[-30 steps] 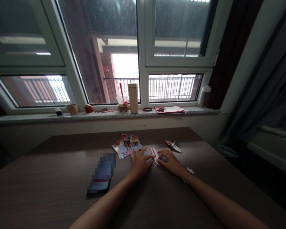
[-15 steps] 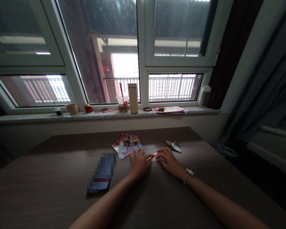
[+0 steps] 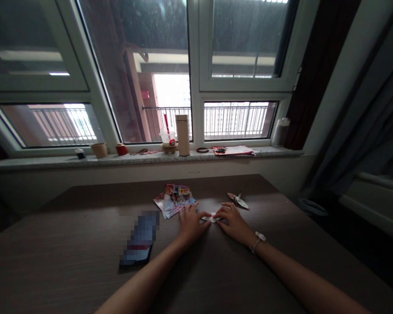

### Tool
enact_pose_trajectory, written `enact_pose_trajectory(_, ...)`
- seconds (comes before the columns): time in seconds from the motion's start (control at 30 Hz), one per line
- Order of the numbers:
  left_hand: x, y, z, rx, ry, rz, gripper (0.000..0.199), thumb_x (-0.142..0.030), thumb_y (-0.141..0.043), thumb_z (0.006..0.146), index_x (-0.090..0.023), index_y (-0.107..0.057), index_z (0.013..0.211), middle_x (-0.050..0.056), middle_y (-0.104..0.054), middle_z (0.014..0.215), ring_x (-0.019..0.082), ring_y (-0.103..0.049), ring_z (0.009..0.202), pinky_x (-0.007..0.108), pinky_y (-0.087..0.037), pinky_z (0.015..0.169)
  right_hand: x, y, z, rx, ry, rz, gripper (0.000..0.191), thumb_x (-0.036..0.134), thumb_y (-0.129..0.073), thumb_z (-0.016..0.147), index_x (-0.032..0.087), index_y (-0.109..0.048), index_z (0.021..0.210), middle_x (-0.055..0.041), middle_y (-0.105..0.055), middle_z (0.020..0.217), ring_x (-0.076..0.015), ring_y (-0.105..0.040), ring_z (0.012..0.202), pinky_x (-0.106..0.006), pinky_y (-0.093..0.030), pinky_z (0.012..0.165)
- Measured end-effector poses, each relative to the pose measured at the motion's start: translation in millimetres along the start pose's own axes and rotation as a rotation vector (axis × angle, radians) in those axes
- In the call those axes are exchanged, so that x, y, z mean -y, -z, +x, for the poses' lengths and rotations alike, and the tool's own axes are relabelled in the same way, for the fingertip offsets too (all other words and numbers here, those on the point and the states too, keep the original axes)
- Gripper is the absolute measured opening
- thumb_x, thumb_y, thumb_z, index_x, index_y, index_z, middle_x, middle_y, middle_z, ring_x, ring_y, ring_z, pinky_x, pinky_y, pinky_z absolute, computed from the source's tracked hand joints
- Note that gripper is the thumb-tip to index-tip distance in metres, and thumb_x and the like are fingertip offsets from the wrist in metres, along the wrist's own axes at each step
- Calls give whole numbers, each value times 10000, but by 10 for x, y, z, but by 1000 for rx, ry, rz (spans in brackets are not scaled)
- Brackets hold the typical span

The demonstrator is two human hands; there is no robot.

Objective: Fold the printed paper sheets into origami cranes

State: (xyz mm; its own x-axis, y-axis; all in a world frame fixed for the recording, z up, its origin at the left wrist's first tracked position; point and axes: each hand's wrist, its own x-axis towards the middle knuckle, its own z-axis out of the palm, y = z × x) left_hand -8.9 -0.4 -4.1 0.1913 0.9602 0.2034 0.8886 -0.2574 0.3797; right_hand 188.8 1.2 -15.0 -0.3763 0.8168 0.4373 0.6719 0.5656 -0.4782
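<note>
Between my two hands a small folded piece of paper (image 3: 212,217), white with a bit of red, lies on the table. My left hand (image 3: 192,224) pinches its left end with thumb and index finger; the other fingers reach toward the printed paper sheets (image 3: 175,201). On the other end, the thumb and index finger of my right hand (image 3: 232,222) grip the paper too. A bracelet (image 3: 258,240) is on my right wrist. Beyond that hand rests a folded paper crane (image 3: 238,200). The fingers partly cover the folded paper.
A phone (image 3: 140,237), pixelated, lies on the brown table (image 3: 68,244) to the left. Along the windowsill (image 3: 144,158) stand a tan flask (image 3: 182,135), a drink cup with red straw (image 3: 168,137), a paper cup (image 3: 99,150), a clear bottle (image 3: 280,131) and flat papers (image 3: 234,150).
The red strip that ran slantwise along the paper now shows only as small spots near my fingertips. My fingers have drawn slightly closer together; both arms stay in place.
</note>
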Motion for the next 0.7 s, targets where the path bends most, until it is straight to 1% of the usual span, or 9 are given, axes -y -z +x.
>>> enact_pose_trajectory(0.17,10,-9,7,-6,-2,14,244,-399,-653,850,-415,-723,1083,35,-428,1500,332,-283,1414,620,-161,1135,-7,-17,5,4,-18,-20,184,209,-648,842,247,-723,1006,-59,-666,1057,-280,-441,1247,-533,-252,1141)
enact_pose_trajectory(0.37,8,-6,14,-14,-9,27,219,-418,-638,863,-405,-733,1061,25,-449,1489,320,-312,1398,596,-191,1132,-79,-48,55,30,-15,-58,176,263,-683,835,279,-727,1005,-52,-660,1077,-283,-453,1237,-547,-232,1139)
enact_pose_trajectory(0.6,19,-31,34,-26,-9,32,216,-415,-584,906,-393,-741,1052,14,-476,1470,318,-326,1379,579,-214,1128,-54,-59,61,-1,20,-109,105,286,-652,874,268,-720,952,-44,-669,1025,-278,-450,1265,-563,-146,1169)
enact_pose_trajectory(0.7,32,-36,43,-37,-10,49,216,-430,-585,905,-387,-746,1041,6,-497,1454,315,-350,1357,558,-234,1123,-38,-60,60,-16,5,-117,97,297,-634,889,247,-713,916,-45,-674,1004,-276,-456,1261,-566,-125,1171)
